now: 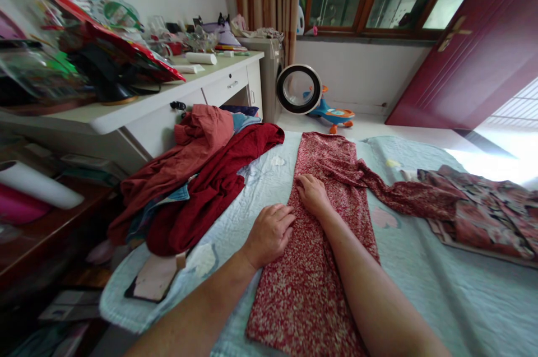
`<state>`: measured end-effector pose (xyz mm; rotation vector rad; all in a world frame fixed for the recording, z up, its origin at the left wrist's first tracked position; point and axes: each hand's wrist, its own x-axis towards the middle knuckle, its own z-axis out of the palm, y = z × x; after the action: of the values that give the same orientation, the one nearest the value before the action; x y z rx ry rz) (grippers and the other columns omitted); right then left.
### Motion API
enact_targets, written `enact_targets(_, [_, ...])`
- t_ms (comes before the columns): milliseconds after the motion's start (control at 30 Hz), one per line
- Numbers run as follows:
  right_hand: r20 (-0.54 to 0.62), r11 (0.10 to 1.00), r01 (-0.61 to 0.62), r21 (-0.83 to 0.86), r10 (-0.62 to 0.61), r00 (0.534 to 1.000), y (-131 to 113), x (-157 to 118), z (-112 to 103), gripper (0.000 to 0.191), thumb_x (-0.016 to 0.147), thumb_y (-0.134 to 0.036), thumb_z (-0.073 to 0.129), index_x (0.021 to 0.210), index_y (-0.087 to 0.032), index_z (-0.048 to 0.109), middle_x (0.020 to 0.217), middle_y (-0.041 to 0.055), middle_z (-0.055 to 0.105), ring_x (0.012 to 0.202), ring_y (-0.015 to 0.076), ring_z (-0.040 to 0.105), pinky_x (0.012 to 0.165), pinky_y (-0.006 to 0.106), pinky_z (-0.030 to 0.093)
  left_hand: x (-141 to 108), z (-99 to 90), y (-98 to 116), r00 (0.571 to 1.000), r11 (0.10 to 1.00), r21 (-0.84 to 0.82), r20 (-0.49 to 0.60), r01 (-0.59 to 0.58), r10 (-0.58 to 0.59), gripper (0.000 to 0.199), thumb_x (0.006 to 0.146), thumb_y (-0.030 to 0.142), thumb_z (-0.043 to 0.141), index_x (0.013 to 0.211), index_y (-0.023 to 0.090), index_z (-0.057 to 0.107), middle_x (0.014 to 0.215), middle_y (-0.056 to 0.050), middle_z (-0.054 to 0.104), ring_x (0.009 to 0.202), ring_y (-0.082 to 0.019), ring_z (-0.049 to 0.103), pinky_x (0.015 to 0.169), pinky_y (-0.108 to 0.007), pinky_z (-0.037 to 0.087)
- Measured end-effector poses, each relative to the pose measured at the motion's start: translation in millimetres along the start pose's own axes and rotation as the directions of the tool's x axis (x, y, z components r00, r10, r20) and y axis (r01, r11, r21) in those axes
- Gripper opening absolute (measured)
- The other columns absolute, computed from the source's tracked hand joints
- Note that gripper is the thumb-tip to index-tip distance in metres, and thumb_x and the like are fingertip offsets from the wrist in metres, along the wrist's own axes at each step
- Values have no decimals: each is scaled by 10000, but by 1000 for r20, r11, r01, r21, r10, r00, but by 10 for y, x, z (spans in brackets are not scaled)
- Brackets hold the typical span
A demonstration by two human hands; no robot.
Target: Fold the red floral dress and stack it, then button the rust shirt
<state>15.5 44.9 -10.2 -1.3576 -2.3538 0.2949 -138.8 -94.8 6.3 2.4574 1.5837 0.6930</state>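
A red garment with a small pale floral print (309, 290) is laid lengthwise on the light-blue bed cover (420, 284), its body folded into a long strip. One long sleeve (403, 195) stretches off to the right. My left hand (271, 233) is at the strip's left edge, fingers curled together over the cloth. Farther up the same edge, my right hand (313, 194) bends its fingers onto the fabric, with the forearm lying across the garment. The fingertips of both hands are partly hidden. The sleeve's end touches a folded patterned garment (496, 214) at the right.
Dark-red clothing (210, 194) and a salmon-coloured garment (189, 147) are heaped at the left. A phone-like flat item (153, 277) lies near the bed's left corner. Beyond are a cluttered white desk (168, 116), a washing machine with its round door (299, 89) swung out, and a blue ride-on toy (332, 113).
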Motion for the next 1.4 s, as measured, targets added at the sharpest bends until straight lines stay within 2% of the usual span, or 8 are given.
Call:
enact_targets(100, [-3,1000,5,-7,-5,1000,6,0,3,347,918,-226,473,1240,-205,599,1245,96,608,1145,240,530,1009,380,364,7,33,-3,1000,1000,-3,26,-17,17,361,886,184,562,1246,200,581,1350,-68,586,1285,-234,472,1120,-429,355])
enact_targets(400, [7,999,9,-32,-9,1000,9,3,17,327,913,-227,471,1194,-220,637,1248,93,609,1163,242,527,1038,391,360,94,-22,5,992,998,64,125,22,-30,383,893,224,560,1275,206,554,1374,-101,564,1263,-249,503,1061,-452,408])
enact_targets(533, [-88,997,2,76,5,996,57,25,27,389,900,-130,392,1198,-201,632,1238,100,609,1138,214,550,1010,341,402,376,-66,-97,988,988,140,131,60,-79,342,923,220,496,1256,199,570,1357,-93,583,1206,-269,527,992,-446,442])
enact_targets(667, [-245,991,-28,128,59,968,108,30,4,422,857,-73,374,1175,-154,639,1209,119,616,1132,211,546,1007,320,411,717,23,-283,995,992,122,98,-32,20,356,921,142,446,1243,207,586,1341,-58,597,1257,-223,496,1025,-388,430])
enact_targets(800, [-181,992,-115,49,122,976,116,2,-16,320,892,-142,420,1069,-187,683,1158,107,641,1075,235,554,973,340,411,926,179,-473,990,992,66,99,-106,99,327,928,144,442,1212,189,597,1268,-59,633,1218,-182,537,1039,-345,432])
enact_targets(967, [-120,989,-145,-27,141,983,81,-19,-10,281,922,-191,432,1028,-212,692,1144,98,639,1041,243,548,917,340,404,1151,267,-642,993,992,66,55,-111,107,253,969,244,434,1125,182,625,1160,-59,663,1118,-170,581,1016,-332,444])
enact_targets(1100, [-123,988,-149,-48,142,982,61,-22,-4,291,934,-194,426,1068,-218,683,1155,99,628,1058,238,536,912,332,389,1401,297,-749,994,988,120,64,-94,86,222,947,236,467,1071,167,639,1116,-61,669,1097,-181,581,1022,-330,436])
enact_targets(1400, [-126,983,-176,-47,169,978,15,-37,-30,256,925,-178,452,1035,-210,681,1141,73,628,1063,204,522,938,296,357,1884,417,-924,997,980,201,81,-5,-11,260,929,248,483,1130,186,636,1173,-58,670,1108,-199,587,1001,-319,453])
